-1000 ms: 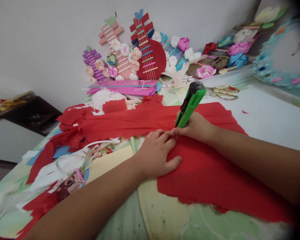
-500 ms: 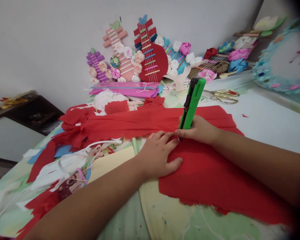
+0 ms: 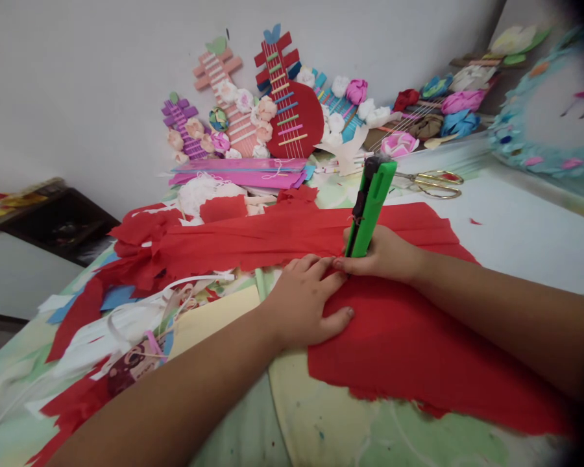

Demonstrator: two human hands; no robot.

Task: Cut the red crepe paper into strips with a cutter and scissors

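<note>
Since a second ago the green cutter (image 3: 370, 204) has tipped up steeper, and its tip is still at the same spot on the red crepe paper (image 3: 409, 337). The right hand (image 3: 384, 254) stays fisted tight round its lower end. The left hand (image 3: 306, 301) hasn't moved: it lies flat, fingers spread, pinning the paper and gripping nothing. Its fingertips touch the right hand and hide the blade. The paper lies across the table (image 3: 516, 240). Gold scissors (image 3: 431, 181) lie behind it, and paper guitars (image 3: 292, 107) lean on the wall. A yellow sheet (image 3: 214, 318) lies under the left wrist.
</note>
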